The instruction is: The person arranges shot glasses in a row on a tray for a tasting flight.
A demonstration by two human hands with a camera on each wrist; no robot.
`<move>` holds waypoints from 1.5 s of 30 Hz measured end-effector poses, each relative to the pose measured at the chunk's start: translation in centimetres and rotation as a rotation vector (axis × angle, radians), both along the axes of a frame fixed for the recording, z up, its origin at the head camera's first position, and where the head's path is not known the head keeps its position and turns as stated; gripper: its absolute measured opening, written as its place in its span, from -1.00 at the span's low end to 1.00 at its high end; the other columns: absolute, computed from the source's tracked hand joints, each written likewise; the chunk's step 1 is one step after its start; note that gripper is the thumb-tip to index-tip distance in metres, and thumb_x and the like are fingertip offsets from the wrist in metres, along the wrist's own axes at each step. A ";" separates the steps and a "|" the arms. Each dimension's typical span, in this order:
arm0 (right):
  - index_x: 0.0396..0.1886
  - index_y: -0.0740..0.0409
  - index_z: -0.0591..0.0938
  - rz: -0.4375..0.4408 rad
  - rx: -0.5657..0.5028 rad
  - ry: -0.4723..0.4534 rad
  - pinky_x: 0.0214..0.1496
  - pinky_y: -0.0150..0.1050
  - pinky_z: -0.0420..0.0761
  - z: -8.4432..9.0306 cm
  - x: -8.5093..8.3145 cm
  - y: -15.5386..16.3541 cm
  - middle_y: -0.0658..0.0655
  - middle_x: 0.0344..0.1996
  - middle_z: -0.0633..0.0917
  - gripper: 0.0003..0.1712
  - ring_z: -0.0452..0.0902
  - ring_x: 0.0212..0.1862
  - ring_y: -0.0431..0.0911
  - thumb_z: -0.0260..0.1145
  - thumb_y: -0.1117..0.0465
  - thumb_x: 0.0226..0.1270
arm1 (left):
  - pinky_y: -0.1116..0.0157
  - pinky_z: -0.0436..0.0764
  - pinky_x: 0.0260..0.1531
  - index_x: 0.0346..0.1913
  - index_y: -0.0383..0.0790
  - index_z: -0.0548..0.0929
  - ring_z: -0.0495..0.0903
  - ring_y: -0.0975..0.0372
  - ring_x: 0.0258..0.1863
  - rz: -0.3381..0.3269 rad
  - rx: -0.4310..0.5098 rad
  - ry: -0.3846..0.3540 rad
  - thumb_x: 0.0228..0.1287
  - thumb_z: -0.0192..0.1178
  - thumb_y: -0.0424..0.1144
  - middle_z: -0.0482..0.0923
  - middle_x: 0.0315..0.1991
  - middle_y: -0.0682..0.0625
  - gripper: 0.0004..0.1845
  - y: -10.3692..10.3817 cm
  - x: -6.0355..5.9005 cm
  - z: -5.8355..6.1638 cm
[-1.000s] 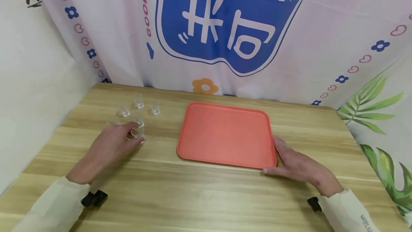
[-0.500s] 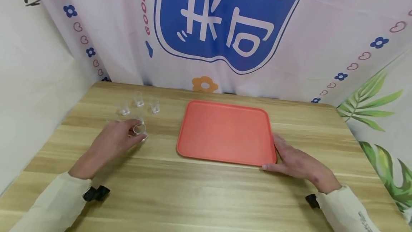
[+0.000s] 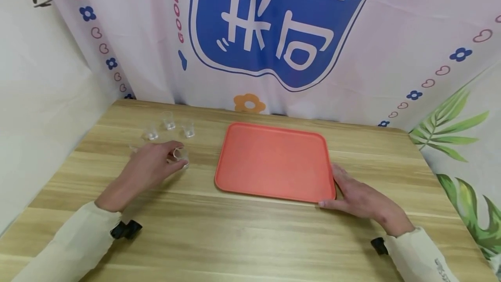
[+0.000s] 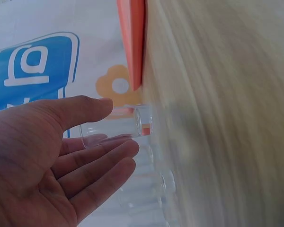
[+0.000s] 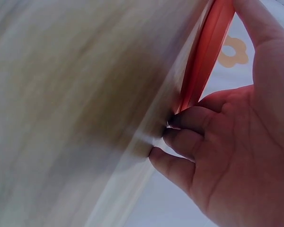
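My left hand (image 3: 150, 164) pinches a small clear shot glass (image 3: 181, 156) between thumb and fingers, left of the tray. In the left wrist view the shot glass (image 4: 114, 125) shows its thick base close to the tabletop. More clear shot glasses stand behind that hand, among them a far one (image 3: 169, 121) and a right one (image 3: 188, 129); another is partly hidden by the hand. My right hand (image 3: 358, 197) grips the near right corner of a red rectangular tray (image 3: 275, 164), thumb along its front edge and fingers along its right side. Its fingertips (image 5: 157, 153) reach down to the tabletop.
The tray lies flat on the wood-grain table (image 3: 242, 238), with nothing on it. A printed cloth (image 3: 344, 73) hangs behind the table's far edge. A pale wall (image 3: 43, 99) is at the left, and a leaf-patterned covering (image 3: 469, 177) at the right.
My left hand has moved a little to the right with the shot glass, away from the other glasses. The right hand and tray have stayed in place.
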State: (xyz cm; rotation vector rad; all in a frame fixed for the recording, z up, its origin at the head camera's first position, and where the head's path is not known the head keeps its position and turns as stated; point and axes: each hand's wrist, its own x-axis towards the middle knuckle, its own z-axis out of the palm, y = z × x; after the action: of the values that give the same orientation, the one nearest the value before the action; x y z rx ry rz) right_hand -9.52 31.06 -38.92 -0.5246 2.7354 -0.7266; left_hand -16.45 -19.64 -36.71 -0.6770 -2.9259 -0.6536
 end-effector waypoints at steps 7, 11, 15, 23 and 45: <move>0.70 0.04 -0.19 -0.009 0.008 0.004 0.46 0.33 0.17 -0.2 0.1 -0.1 0.31 0.63 -0.04 0.29 -0.11 0.59 0.30 0.37 -0.34 0.33 | 0.06 0.73 -0.29 0.14 -0.44 0.66 0.75 0.10 -0.32 -0.071 0.004 0.013 0.35 0.38 -0.24 0.76 -0.26 -0.14 -0.59 1.7 -0.6 0.6; 0.70 0.07 -0.19 -0.011 0.017 -0.002 0.46 0.33 0.16 -0.2 0.1 0.0 0.31 0.63 -0.03 0.30 -0.12 0.59 0.30 0.36 -0.36 0.32 | 0.10 0.72 -0.32 0.14 -0.41 0.66 0.74 0.14 -0.35 -0.100 -0.003 0.012 0.35 0.39 -0.23 0.76 -0.27 -0.10 -0.59 2.7 -0.7 0.8; 0.70 0.09 -0.20 -0.023 0.031 -0.017 0.46 0.34 0.15 -0.2 0.2 0.2 0.35 0.62 -0.04 0.32 -0.11 0.59 0.31 0.35 -0.38 0.31 | 0.10 0.73 -0.28 0.17 -0.40 0.64 0.74 0.12 -0.29 -0.133 -0.012 0.005 0.37 0.38 -0.20 0.75 -0.23 -0.09 -0.57 4.1 -1.1 0.6; 0.70 0.07 -0.23 -0.035 0.040 -0.050 0.44 0.39 0.14 -0.1 0.3 0.3 0.36 0.62 -0.07 0.33 -0.14 0.58 0.34 0.34 -0.39 0.31 | 0.17 0.71 -0.27 0.02 -0.30 0.71 0.70 0.21 -0.33 -0.178 0.008 0.001 0.41 0.34 -0.15 0.73 -0.29 0.00 -0.70 7.2 -1.9 0.8; 0.69 0.09 -0.28 -0.036 0.047 -0.097 0.46 0.40 0.05 0.0 0.1 0.3 0.33 0.64 -0.14 0.33 -0.24 0.60 0.33 0.33 -0.38 0.34 | 0.30 0.65 -0.25 0.10 -0.26 0.69 0.63 0.26 -0.33 -0.306 0.005 0.036 0.36 0.40 -0.11 0.71 -0.26 0.04 -0.62 14.9 -3.0 0.2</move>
State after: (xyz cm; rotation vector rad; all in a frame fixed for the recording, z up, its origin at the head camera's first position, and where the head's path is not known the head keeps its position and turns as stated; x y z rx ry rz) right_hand -9.41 31.31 -38.90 -0.4199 2.6707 -0.6767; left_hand -19.47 -4.70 -36.54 -1.1366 -2.8111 -0.6638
